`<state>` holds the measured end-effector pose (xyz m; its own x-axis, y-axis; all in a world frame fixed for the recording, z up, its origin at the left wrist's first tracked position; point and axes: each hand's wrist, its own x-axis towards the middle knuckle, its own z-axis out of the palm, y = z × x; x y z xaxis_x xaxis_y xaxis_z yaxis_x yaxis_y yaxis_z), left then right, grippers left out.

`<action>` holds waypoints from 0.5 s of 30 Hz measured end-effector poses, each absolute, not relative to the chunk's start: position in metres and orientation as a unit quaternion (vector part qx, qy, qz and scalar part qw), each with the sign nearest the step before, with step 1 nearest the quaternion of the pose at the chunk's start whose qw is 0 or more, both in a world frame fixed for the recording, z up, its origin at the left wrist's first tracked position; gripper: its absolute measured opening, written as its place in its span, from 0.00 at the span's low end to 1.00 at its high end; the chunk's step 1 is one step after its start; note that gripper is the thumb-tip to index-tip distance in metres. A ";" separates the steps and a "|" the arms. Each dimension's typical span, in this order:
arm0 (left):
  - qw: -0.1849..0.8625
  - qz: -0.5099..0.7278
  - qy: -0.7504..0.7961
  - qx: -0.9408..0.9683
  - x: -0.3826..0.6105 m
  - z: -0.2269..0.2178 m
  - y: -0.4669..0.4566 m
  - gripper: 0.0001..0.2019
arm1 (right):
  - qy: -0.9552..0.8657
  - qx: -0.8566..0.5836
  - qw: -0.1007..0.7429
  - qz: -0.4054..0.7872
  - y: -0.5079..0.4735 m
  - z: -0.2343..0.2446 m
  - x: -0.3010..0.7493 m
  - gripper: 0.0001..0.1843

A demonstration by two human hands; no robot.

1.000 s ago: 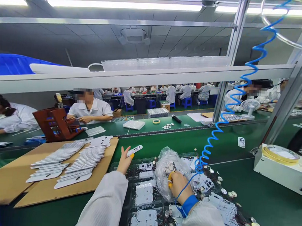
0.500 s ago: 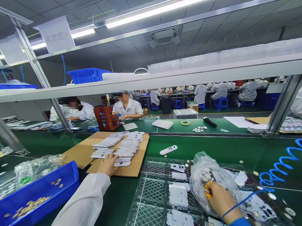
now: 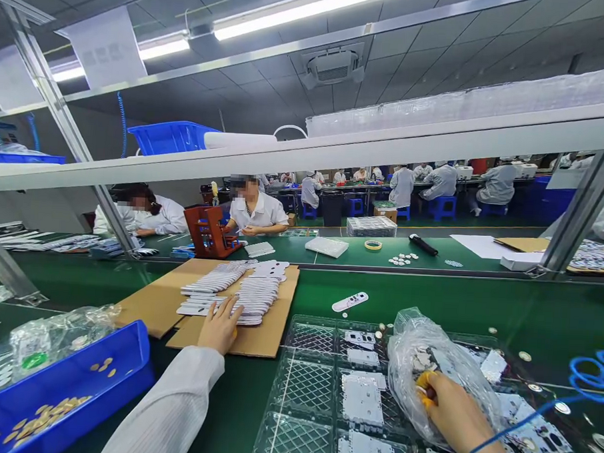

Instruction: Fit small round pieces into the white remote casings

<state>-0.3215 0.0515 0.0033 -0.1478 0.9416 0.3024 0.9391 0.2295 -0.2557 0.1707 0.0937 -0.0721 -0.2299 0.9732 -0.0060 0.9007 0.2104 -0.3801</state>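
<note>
My left hand (image 3: 221, 326) reaches out over the cardboard sheet (image 3: 257, 341) and rests its fingers on the near end of the rows of white remote shells (image 3: 252, 292). Its fingers are spread and lie flat. My right hand (image 3: 449, 410), with yellow finger cots and a blue wrist strap, is inside a clear plastic bag (image 3: 426, 365) of small metal parts, fingers pinched on something I cannot make out. The bag lies on a clear plastic tray (image 3: 319, 387) holding white panels. One white remote (image 3: 349, 301) lies alone on the green belt.
A blue bin (image 3: 69, 383) with small brass parts stands at the near left, beside a plastic bag (image 3: 51, 339). Other people in white coats work across the belt near a red rack (image 3: 209, 231). A metal frame post (image 3: 577, 212) rises at the right. Coin-like parts lie scattered at the right.
My left hand let go of the white remote, which now lies on the belt, and moved left onto the rows of shells. The view has swung left. My right hand stays in the bag.
</note>
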 end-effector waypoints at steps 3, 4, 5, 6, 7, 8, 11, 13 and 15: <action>0.201 -0.006 -0.787 -0.584 -0.319 -0.002 0.063 0.30 | -0.770 -0.605 0.121 0.161 0.093 -0.073 0.171 0.10; 0.197 -0.008 -0.796 -0.572 -0.319 -0.003 0.068 0.31 | -0.769 -0.606 0.122 0.165 0.092 -0.072 0.171 0.10; 0.192 -0.010 -0.805 -0.561 -0.319 -0.004 0.074 0.32 | -0.768 -0.605 0.128 0.165 0.090 -0.071 0.170 0.10; 0.187 -0.012 -0.813 -0.552 -0.320 -0.005 0.080 0.34 | -0.768 -0.604 0.138 0.162 0.089 -0.070 0.170 0.10; 0.182 -0.012 -0.818 -0.545 -0.321 -0.005 0.086 0.36 | -0.768 -0.603 0.148 0.158 0.088 -0.069 0.169 0.10; 0.175 -0.010 -0.822 -0.542 -0.322 -0.004 0.092 0.38 | -0.769 -0.600 0.156 0.155 0.088 -0.068 0.169 0.11; 0.150 0.006 -0.824 -0.547 -0.327 -0.002 0.110 0.39 | -0.768 -0.601 0.149 0.165 0.089 -0.069 0.169 0.11; 0.131 0.021 -0.821 -0.555 -0.332 -0.001 0.119 0.38 | -0.768 -0.601 0.148 0.161 0.089 -0.070 0.169 0.11; 0.114 0.034 -0.820 -0.560 -0.336 0.000 0.125 0.37 | -0.773 -0.596 0.163 0.145 0.088 -0.070 0.168 0.11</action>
<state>-0.3355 0.1251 -0.0002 -0.3458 0.9264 0.1489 0.9109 0.3695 -0.1836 0.1685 0.0881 -0.0696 -0.2361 0.9685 0.0793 0.8735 0.2473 -0.4194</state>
